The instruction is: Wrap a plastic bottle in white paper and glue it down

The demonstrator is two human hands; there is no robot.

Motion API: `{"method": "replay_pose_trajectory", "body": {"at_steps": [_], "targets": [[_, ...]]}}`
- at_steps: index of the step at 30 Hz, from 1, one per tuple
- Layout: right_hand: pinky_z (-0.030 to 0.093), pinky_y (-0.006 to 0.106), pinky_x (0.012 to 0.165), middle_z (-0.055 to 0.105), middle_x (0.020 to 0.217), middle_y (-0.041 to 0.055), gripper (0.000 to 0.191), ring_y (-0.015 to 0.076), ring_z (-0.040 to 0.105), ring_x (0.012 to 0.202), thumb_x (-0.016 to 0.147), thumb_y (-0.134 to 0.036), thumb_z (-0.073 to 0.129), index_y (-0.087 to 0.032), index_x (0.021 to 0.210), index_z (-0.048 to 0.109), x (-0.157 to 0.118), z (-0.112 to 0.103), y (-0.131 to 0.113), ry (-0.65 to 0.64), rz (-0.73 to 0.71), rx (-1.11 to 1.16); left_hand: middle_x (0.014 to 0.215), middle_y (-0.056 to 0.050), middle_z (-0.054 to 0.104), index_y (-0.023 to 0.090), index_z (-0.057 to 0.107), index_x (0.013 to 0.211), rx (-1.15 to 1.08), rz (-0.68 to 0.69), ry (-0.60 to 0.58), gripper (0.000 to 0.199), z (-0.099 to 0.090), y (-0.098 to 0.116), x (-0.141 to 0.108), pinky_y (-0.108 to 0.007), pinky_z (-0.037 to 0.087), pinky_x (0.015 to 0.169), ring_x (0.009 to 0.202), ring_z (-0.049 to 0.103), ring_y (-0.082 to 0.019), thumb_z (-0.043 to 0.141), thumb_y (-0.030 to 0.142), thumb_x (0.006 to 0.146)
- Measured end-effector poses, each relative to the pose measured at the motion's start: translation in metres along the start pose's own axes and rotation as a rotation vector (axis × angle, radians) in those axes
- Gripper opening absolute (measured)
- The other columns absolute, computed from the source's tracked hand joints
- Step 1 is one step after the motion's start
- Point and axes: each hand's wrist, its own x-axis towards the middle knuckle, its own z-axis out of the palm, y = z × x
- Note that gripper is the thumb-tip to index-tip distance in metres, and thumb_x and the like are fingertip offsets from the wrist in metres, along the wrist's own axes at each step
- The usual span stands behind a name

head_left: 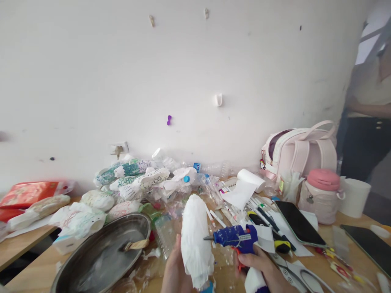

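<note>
My left hand (177,266) is wrapped round a white, paper-covered bottle shape (196,240), held upright with a bit of blue at its lower end. Its far fingers are hidden behind the white form. A blue hot glue gun (235,236) is gripped in my right hand (259,264), fingers about its handle by the orange trigger. The metal nozzle points left and meets the right side of the white form in view; whether it touches, I cannot tell. White material covers the lower handle of the glue gun.
At the left lies a dark oval basin (70,264) with a wooden-handled brush (137,244). Behind are painted fish-like bottles (152,179) and clear plastic. Scissors (290,270), a phone (301,224), a pink-lidded jar (320,203) and a backpack (302,150) lie right. A person (366,106) stands far right.
</note>
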Motion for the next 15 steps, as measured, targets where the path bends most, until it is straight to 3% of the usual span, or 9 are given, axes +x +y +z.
{"method": "replay_pose_trajectory", "body": {"at_steps": [6,9,12,15], "targets": [[0.040,0.021,0.046,0.068,0.055,0.0055,0.038,0.0114,0.056,0.045,0.056,-0.046,0.078,-0.011,0.060,0.064,0.003,0.000,0.001,-0.002,0.019,-0.030,0.068,-0.006,0.073,0.018,0.074,0.094,0.046,-0.058,0.047,0.043,-0.001,-0.008,0.004,-0.025,0.047,0.055,0.056,0.064,-0.017,0.045,0.049,0.086],[0.040,0.022,0.046,0.068,0.056,0.0065,0.038,0.0123,0.056,0.045,0.056,-0.046,0.078,-0.011,0.062,0.065,0.002,-0.001,0.001,0.003,0.021,-0.035,0.078,-0.008,0.075,0.017,0.073,0.096,0.033,-0.070,0.034,0.047,-0.003,-0.010,0.001,-0.026,0.049,0.064,0.065,0.066,-0.018,0.049,0.055,0.081],[0.042,0.023,0.050,0.069,0.059,0.0064,0.037,0.0150,0.059,0.053,0.057,-0.046,0.079,-0.012,0.064,0.066,0.001,-0.002,0.003,0.044,0.024,-0.010,0.092,-0.013,0.074,0.014,0.073,0.096,0.033,-0.111,-0.023,0.059,-0.011,-0.010,-0.003,-0.029,0.049,0.074,0.080,0.067,-0.023,0.063,0.063,0.064],[0.042,0.022,0.050,0.068,0.058,0.0052,0.037,0.0145,0.059,0.053,0.054,-0.045,0.081,-0.012,0.063,0.066,0.001,-0.002,0.005,0.076,0.010,0.022,0.086,-0.012,0.075,0.013,0.074,0.089,0.091,-0.114,-0.005,0.047,-0.023,-0.013,-0.006,-0.026,0.048,0.069,0.077,0.066,-0.022,0.080,0.046,0.056]]}}
